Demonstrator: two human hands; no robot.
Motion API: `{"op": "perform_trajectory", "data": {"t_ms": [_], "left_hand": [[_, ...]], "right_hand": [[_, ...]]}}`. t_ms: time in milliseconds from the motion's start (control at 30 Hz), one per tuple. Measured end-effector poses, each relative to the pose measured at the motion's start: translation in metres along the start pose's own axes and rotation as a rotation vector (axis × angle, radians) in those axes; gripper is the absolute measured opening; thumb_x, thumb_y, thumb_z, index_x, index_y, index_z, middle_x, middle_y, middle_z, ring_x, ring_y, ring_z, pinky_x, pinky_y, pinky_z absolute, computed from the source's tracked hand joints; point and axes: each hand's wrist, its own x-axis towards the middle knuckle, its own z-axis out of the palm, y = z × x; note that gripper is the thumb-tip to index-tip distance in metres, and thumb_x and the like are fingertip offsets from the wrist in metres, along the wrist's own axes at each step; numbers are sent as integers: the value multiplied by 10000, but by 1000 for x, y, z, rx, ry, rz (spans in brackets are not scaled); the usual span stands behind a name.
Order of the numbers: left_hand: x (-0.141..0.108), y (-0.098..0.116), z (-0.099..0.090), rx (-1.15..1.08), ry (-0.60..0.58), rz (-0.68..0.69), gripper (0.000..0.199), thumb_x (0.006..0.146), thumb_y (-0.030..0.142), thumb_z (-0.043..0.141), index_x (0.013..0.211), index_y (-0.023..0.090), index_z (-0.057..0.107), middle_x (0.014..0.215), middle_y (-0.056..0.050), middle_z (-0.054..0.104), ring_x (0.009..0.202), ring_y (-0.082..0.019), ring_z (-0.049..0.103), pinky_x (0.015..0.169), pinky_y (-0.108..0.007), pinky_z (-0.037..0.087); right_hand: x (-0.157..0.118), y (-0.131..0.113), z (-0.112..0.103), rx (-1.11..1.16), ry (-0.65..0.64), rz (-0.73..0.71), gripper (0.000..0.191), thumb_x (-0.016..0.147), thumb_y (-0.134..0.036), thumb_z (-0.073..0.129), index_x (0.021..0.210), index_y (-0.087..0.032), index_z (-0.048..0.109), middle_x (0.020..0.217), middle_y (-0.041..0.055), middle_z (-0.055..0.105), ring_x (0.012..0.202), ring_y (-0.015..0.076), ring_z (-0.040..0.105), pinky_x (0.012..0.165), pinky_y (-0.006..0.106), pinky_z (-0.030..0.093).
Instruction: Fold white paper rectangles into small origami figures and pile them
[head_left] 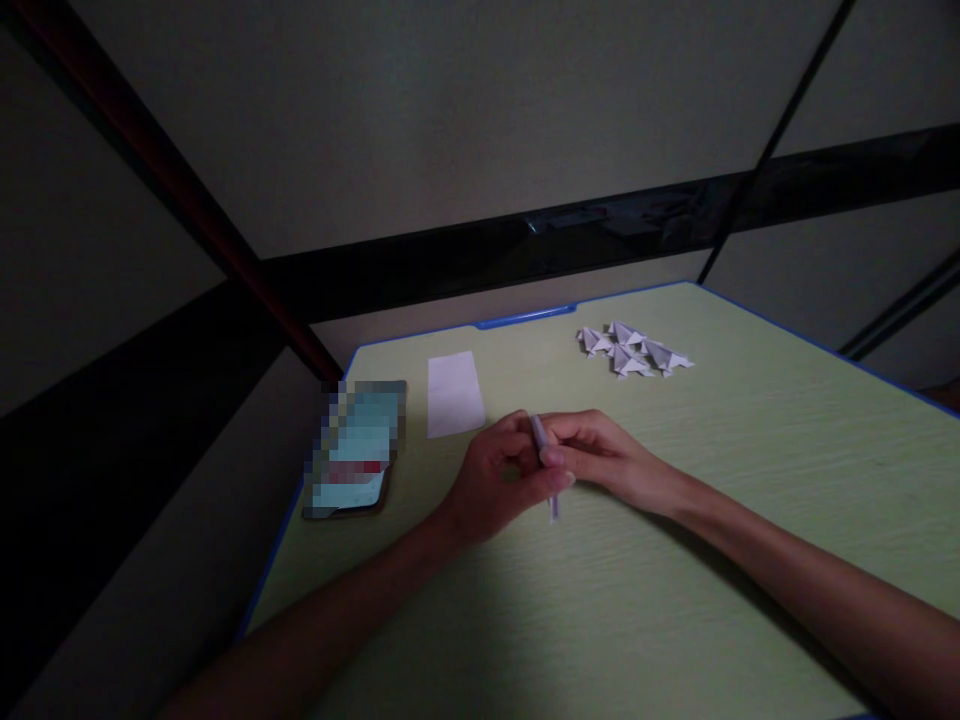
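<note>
A narrow folded strip of white paper (539,432) is pinched between both hands above the table, tilted, with its lower end poking out below the thumbs. My left hand (491,480) closes on it from the left, thumb reaching across the near side. From the right, my right hand (611,455) grips it too, thumb against the paper and fingers curled behind. The thumbs hide the strip's middle. Just beyond my left hand, a flat sheet of white paper (455,395) lies on the table.
Several folded paper figures (628,350) sit grouped toward the table's far right. A phone (356,450), its lit screen partly blurred, lies by the left edge. The pale green table (750,440) has a blue rim and stands against a panelled wall (480,120) with a dark glossy band.
</note>
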Motion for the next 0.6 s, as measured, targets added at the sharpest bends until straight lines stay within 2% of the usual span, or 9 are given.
{"op": "perform_trajectory", "data": {"t_ms": [133,267,333,433,500,600], "left_hand": [[0,2,-1,17,13,-54,266,674,347,551,503,145,519,646,-11,488,622,-113,453,570,-240,372],[0,0,-1,-9,81,-108,164,708,294,500,690,164,598,746,-19,539,679,-129,483,601,-235,385],[1,-2,0,-17,162,-126,139,706,263,503,750,168,595,766,-20,549,696,-135,486,619,-236,392],[5,-5,-1,-2,356,-143,109,703,233,506,757,158,563,691,-4,536,674,-131,476,626,-234,389],[7,-6,-3,8,484,-145,73,708,226,500,702,158,526,621,20,494,632,-114,452,593,-213,372],[9,-9,-9,52,610,-170,154,726,239,483,596,164,452,542,49,392,535,-82,378,510,-185,320]], "right_hand": [[-1,0,-1,-11,19,-19,280,760,-379,467,651,-124,507,597,-11,436,560,88,387,525,227,320],[1,-2,-4,-82,160,-30,176,733,-277,464,630,-137,493,575,-21,420,550,91,382,525,231,312],[3,-2,-6,-134,281,-42,163,715,-259,467,594,-148,467,566,-24,413,539,91,375,511,231,303],[5,0,-14,-226,500,-82,191,717,-254,450,550,-164,430,539,-25,396,520,93,361,494,235,289],[6,2,-20,-287,629,-112,216,722,-249,443,523,-175,398,518,-28,379,506,92,350,486,238,279],[6,4,-31,-368,760,-105,237,725,-255,449,514,-184,368,503,-35,355,480,85,322,459,236,250]]}}
